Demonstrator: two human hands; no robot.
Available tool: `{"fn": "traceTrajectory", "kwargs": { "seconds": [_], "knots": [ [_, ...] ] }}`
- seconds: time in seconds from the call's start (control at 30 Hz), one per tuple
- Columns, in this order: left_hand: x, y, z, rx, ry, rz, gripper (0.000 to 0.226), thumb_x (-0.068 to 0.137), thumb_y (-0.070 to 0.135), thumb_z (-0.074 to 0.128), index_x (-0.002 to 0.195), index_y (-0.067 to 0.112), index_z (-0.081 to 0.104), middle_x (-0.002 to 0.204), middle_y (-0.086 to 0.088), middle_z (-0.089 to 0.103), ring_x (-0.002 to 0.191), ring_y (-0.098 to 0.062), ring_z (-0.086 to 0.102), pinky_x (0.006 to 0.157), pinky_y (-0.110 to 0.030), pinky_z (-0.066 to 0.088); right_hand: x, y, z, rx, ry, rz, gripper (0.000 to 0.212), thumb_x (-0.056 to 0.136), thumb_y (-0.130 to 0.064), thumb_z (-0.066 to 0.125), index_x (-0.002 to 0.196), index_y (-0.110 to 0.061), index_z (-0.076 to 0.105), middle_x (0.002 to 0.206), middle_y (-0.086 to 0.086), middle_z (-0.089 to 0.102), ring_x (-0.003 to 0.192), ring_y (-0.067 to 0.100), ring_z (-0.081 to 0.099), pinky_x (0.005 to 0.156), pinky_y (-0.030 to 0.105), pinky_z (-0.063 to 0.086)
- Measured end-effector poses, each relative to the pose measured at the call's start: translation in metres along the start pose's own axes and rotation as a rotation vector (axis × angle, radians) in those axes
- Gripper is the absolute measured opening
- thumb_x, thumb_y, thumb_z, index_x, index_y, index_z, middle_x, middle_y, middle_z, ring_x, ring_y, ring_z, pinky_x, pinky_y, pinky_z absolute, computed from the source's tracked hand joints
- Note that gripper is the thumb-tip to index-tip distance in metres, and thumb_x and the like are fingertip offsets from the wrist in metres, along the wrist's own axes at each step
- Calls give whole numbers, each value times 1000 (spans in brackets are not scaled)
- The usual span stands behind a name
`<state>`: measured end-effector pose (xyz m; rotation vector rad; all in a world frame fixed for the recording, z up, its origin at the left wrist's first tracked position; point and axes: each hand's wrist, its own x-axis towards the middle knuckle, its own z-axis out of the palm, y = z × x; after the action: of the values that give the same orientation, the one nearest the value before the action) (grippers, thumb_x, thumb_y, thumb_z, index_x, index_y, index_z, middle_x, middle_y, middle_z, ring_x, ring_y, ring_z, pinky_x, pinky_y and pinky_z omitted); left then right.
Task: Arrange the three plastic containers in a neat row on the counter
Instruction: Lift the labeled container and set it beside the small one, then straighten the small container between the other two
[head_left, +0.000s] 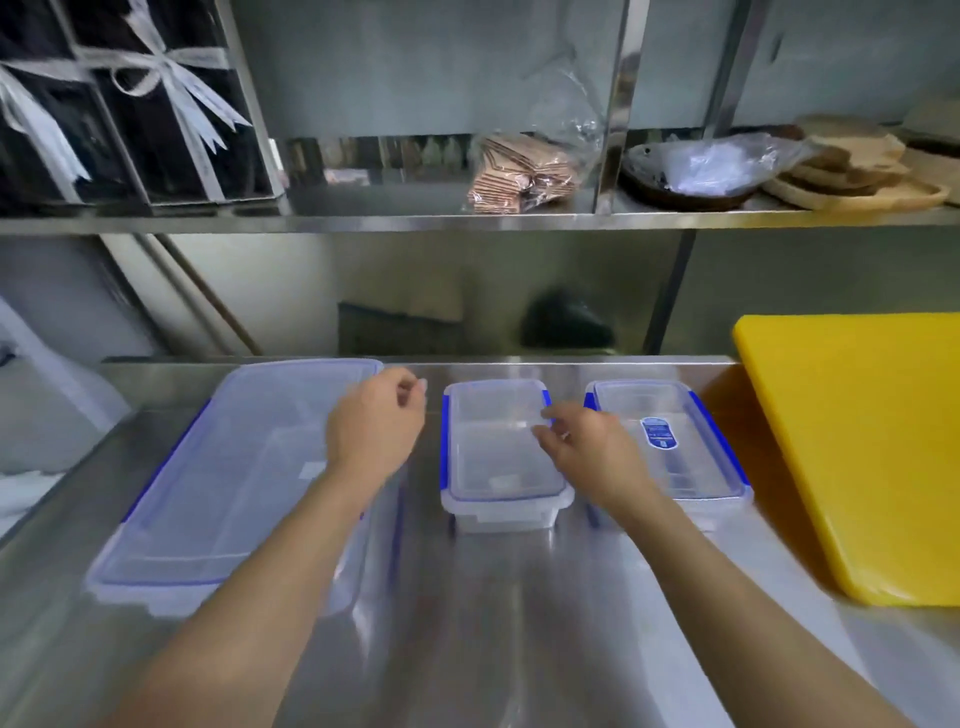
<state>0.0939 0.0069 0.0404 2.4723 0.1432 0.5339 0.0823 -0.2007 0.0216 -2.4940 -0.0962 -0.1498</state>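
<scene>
Three clear plastic containers with blue-clipped lids stand side by side on the steel counter (498, 623). The large container (218, 488) is at the left, the small container (493, 457) in the middle, the medium container (685, 447) with a blue label at the right. My left hand (374, 421) hovers over the large container's right far corner, fingers loosely curled, holding nothing. My right hand (582, 447) reaches between the small and medium containers, its fingertips over the small one's right rim, fingers apart.
A thick yellow cutting board (857, 447) lies at the right, close to the medium container. A steel shelf (467, 223) above holds a bag of brown packets (519, 171), wrapped bowls, wooden plates and dark boxes with ribbons. A dark object sits behind the counter.
</scene>
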Motion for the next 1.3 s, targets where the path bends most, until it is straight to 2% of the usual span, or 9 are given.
{"fn": "traceTrajectory", "kwargs": {
  "seconds": [0.17, 0.3, 0.4, 0.57, 0.7, 0.93, 1.07, 1.17, 1.3],
  "knots": [
    [18, -92, -67, 217, 233, -162, 23, 86, 25, 55, 94, 5, 63, 101, -27, 65, 95, -45, 58, 80, -48, 46, -3, -61, 66, 272, -128, 71, 34, 88, -37, 52, 109, -10, 58, 104, 14, 69, 93, 29, 63, 84, 40, 52],
    [14, -170, -95, 444, 1, -417, 65, 81, 59, 49, 131, 17, 41, 139, -22, 44, 125, -43, 39, 103, -53, 33, -7, -97, 106, 435, -269, 156, 59, 83, -51, 54, 126, -12, 43, 128, 12, 56, 111, 29, 54, 89, 39, 49],
    [4, -207, -98, 214, -234, -539, 87, 72, 74, 44, 142, 29, 21, 150, -14, 33, 133, -38, 35, 110, -51, 29, -11, -114, 124, 594, -395, 251, 71, 77, -57, 58, 135, -29, 28, 138, 4, 44, 118, 30, 50, 86, 52, 53],
    [-11, -214, -86, 72, -287, -546, 88, 61, 81, 40, 137, 38, 28, 145, -10, 42, 129, -36, 42, 106, -53, 35, -19, -124, 142, 699, -483, 260, 71, 76, -41, 67, 132, -33, 26, 134, 2, 45, 117, 28, 52, 72, 44, 57],
    [-11, -209, -87, 86, -293, -540, 90, 61, 81, 39, 139, 39, 25, 143, -12, 43, 126, -37, 45, 106, -52, 36, -25, -124, 147, 742, -458, 270, 63, 79, -28, 68, 130, -26, 32, 130, 5, 51, 115, 27, 55, 80, 45, 56],
    [-12, -203, -84, 170, -323, -557, 77, 78, 73, 38, 142, 38, 16, 147, -16, 33, 129, -39, 39, 107, -52, 33, -27, -119, 149, 689, -456, 264, 61, 79, -36, 65, 130, -26, 33, 128, 3, 52, 112, 27, 56, 83, 48, 56],
    [-10, -171, -84, 346, -81, -385, 60, 86, 46, 52, 134, 13, 38, 136, -22, 42, 123, -42, 39, 102, -51, 35, -20, -108, 134, 394, -230, 155, 43, 83, -46, 56, 115, -16, 52, 112, 3, 61, 99, 23, 60, 85, 37, 51],
    [-3, -121, -74, 43, 103, -173, 40, 86, 26, 59, 121, 8, 51, 119, -19, 58, 109, -38, 53, 93, -45, 44, -7, -86, 108, 184, 59, 75, 29, 89, -34, 51, 105, -10, 58, 102, 8, 62, 93, 27, 60, 77, 33, 47],
    [-8, -32, -32, -346, -52, -24, 23, 88, 25, 58, 108, 15, 57, 102, -5, 64, 89, -20, 59, 81, -33, 48, 6, -42, 73, 121, 260, 161, 30, 90, -25, 52, 116, -11, 57, 120, 10, 59, 103, 25, 58, 90, 36, 50]
  ]
}}
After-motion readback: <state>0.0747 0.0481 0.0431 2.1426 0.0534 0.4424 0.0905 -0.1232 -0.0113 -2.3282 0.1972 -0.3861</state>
